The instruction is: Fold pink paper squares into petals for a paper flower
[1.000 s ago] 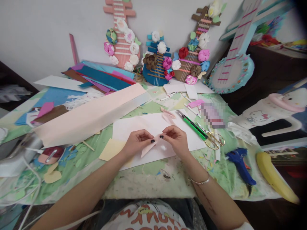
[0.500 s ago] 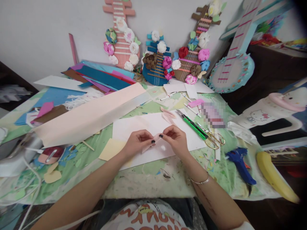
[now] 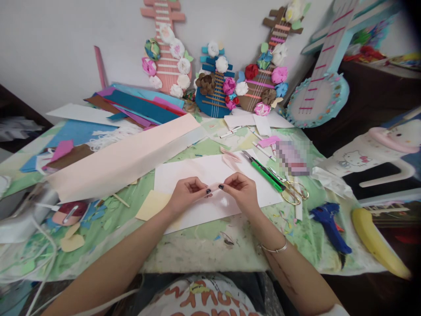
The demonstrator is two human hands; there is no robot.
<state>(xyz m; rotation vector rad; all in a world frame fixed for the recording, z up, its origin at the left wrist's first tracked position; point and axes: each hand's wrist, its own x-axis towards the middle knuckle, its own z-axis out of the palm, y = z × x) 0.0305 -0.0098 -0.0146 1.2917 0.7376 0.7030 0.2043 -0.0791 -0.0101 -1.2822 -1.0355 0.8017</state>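
Between my two hands is a small pale pink paper piece (image 3: 215, 187), pinched at both ends above a white board (image 3: 194, 219). My left hand (image 3: 189, 193) grips its left end with thumb and fingertips. The right end is pinched in my right hand (image 3: 241, 191). Much of the piece is hidden by the fingers. Pink cut pieces (image 3: 230, 158) lie at the board's back edge. Beside them, on the board's right part, rests a green cutter (image 3: 268, 172). Gold-handled scissors (image 3: 294, 191) lie partly next to the cutter.
A long pale pink paper strip (image 3: 131, 153) crosses the table's left side. At right are a blue glue gun (image 3: 332, 230), a yellow banana-shaped object (image 3: 378, 243) and a white cup (image 3: 358, 153). Flower-decorated paper instruments (image 3: 213, 94) stand against the wall.
The paper piece between my fingers has turned and now shows less of its lower left part. My left fingertips have shifted slightly up and left; my right hand has barely moved.
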